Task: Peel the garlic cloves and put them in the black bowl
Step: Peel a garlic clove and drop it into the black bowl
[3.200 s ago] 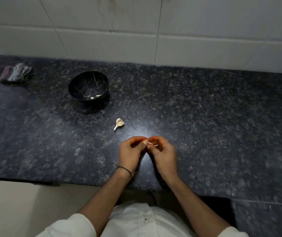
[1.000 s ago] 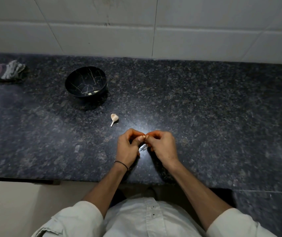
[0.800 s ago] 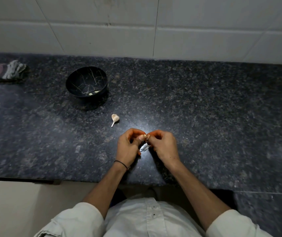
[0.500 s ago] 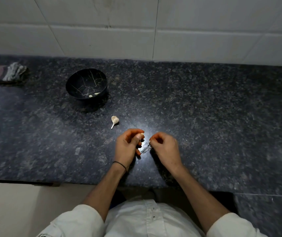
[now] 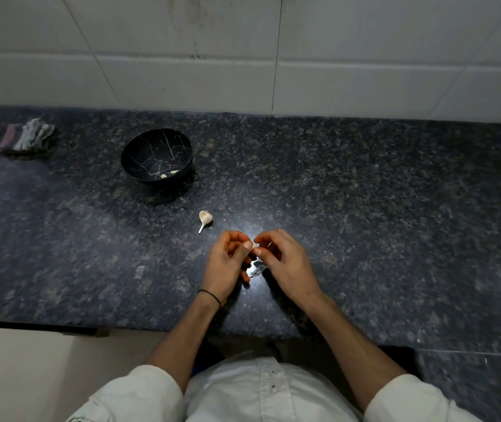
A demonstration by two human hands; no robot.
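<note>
Head view, left hand (image 5: 227, 263) and right hand (image 5: 285, 260) fingers pinching garlic clove (image 5: 254, 245), black bowl (image 5: 157, 156) beyond.

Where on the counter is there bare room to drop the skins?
The whole stretch right of the right hand is bare, as is the patch between the cloth and bowl. It is crowded only between bowl and hands, around the loose garlic.

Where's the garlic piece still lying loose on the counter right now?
In the head view, the loose garlic piece lies on the dark counter, between the black bowl behind-left and the left hand just in front.
</note>
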